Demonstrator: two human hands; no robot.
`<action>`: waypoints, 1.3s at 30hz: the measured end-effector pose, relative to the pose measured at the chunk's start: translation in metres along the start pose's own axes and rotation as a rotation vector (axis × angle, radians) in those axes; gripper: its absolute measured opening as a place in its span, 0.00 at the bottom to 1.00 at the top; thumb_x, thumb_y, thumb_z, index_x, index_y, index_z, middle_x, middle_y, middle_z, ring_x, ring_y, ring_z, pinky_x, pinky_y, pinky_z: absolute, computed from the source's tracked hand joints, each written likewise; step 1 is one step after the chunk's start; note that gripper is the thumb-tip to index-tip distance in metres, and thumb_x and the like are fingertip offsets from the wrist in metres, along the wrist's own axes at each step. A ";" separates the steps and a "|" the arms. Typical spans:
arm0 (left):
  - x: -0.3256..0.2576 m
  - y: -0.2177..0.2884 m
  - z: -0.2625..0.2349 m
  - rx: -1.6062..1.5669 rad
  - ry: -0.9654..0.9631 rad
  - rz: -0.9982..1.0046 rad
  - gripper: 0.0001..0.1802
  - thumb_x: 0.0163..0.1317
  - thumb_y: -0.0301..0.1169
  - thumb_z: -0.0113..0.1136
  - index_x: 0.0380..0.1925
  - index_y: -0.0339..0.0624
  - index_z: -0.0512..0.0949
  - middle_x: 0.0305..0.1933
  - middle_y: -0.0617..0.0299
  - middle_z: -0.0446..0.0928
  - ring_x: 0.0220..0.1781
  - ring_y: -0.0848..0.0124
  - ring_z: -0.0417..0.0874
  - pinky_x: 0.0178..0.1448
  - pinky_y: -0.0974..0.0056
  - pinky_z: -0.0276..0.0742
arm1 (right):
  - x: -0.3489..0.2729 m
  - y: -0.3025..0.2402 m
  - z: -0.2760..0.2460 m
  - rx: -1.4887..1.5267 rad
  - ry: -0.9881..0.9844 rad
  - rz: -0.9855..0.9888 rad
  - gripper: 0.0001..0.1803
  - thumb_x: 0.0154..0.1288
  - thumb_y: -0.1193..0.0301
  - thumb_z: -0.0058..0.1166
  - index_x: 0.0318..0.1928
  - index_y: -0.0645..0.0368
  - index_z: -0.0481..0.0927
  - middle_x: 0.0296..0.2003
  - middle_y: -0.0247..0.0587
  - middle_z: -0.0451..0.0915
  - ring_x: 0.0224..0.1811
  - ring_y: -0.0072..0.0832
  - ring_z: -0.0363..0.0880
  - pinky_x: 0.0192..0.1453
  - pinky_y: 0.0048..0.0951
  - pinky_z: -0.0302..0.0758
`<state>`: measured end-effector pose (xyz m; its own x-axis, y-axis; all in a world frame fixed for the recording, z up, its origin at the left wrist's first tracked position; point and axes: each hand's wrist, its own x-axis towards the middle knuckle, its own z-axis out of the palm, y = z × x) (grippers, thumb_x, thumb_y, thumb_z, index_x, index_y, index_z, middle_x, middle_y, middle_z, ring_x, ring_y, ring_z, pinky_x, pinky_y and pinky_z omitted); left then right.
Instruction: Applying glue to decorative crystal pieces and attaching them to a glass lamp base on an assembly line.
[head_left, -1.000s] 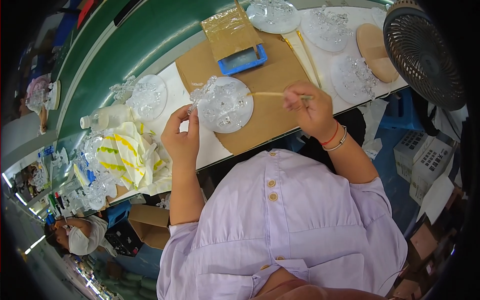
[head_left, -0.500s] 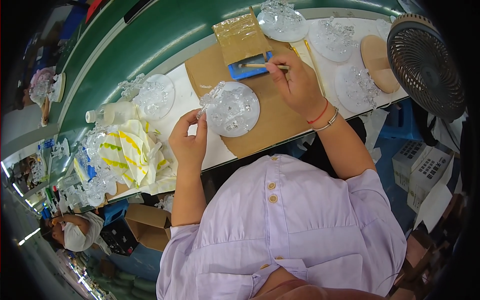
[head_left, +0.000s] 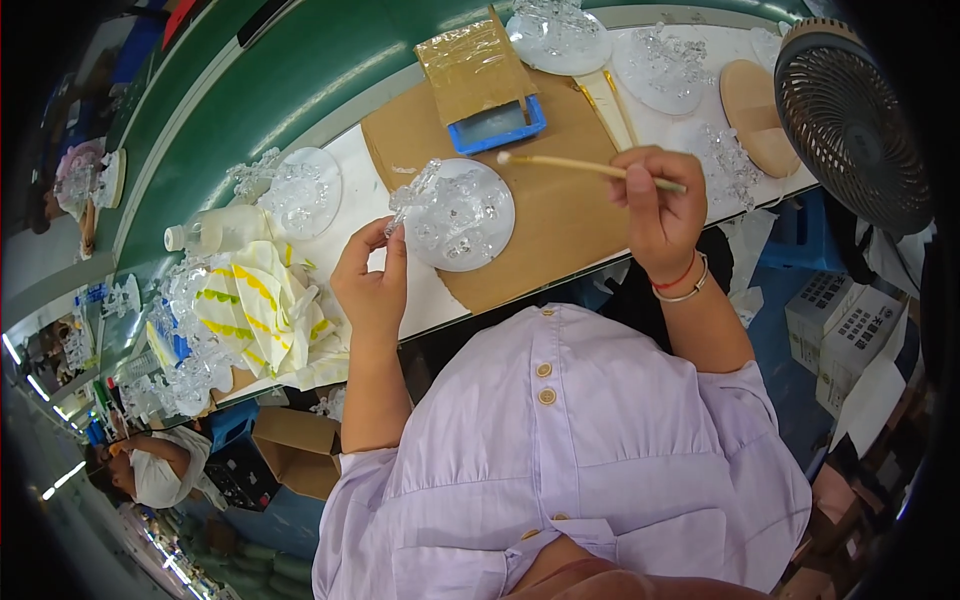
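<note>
My right hand (head_left: pixel 662 210) is closed round a slim wooden-handled brush (head_left: pixel 570 163), whose pale tip points left over the cardboard. With thumb and fingers, my left hand (head_left: pixel 372 280) pinches the left end of a clear plastic ornament (head_left: pixel 425 190). This ornament lies on a round frosted disc (head_left: pixel 488 240), along with several other clear bits. Beyond the disc stands a small blue tray (head_left: pixel 500 135), partly covered by a taped cardboard flap (head_left: pixel 475 70). What the tray holds is hard to make out.
A brown cardboard sheet (head_left: pixel 570 215) lies under the work. More discs with clear pieces (head_left: pixel 308 190) stand left and at the back. A plastic bottle (head_left: pixel 220 230) and a crumpled yellow-patterned cloth (head_left: pixel 265 300) are at left. A dark fan (head_left: pixel 850 125) stands at right.
My right hand has drawn back from the blue tray, toward the right and nearer me, carrying the brush. My left hand keeps its pinch at the disc.
</note>
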<state>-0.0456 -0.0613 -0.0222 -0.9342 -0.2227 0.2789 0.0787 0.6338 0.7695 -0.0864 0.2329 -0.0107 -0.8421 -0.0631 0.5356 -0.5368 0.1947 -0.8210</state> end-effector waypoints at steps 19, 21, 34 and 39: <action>-0.005 0.003 -0.002 0.027 0.011 0.018 0.10 0.57 0.26 0.68 0.38 0.35 0.82 0.32 0.60 0.84 0.34 0.76 0.83 0.43 0.71 0.77 | -0.016 -0.005 0.024 -0.208 -0.196 -0.274 0.08 0.62 0.81 0.56 0.39 0.63 0.71 0.29 0.46 0.79 0.28 0.39 0.79 0.32 0.31 0.76; -0.005 0.003 -0.003 0.030 0.009 0.014 0.09 0.57 0.26 0.68 0.38 0.35 0.82 0.32 0.60 0.84 0.34 0.76 0.83 0.43 0.71 0.77 | -0.019 -0.006 0.022 -0.179 -0.227 -0.213 0.08 0.62 0.81 0.56 0.39 0.63 0.71 0.29 0.46 0.79 0.27 0.40 0.79 0.32 0.32 0.76; -0.006 0.007 -0.005 0.028 0.001 0.014 0.07 0.57 0.26 0.67 0.35 0.35 0.83 0.31 0.57 0.84 0.33 0.71 0.84 0.40 0.69 0.77 | -0.021 -0.008 0.024 -0.228 -0.252 -0.271 0.08 0.61 0.81 0.56 0.39 0.64 0.71 0.28 0.47 0.79 0.27 0.41 0.79 0.30 0.33 0.75; -0.006 0.006 -0.005 0.037 0.004 0.032 0.08 0.56 0.26 0.67 0.35 0.35 0.83 0.31 0.57 0.84 0.33 0.71 0.84 0.40 0.69 0.77 | -0.028 -0.016 0.027 -0.190 -0.300 -0.274 0.07 0.61 0.81 0.56 0.37 0.64 0.72 0.29 0.45 0.79 0.28 0.41 0.80 0.31 0.34 0.76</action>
<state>-0.0374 -0.0599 -0.0159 -0.9300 -0.2044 0.3056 0.0957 0.6679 0.7381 -0.0555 0.2047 -0.0177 -0.6631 -0.4134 0.6240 -0.7466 0.3060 -0.5907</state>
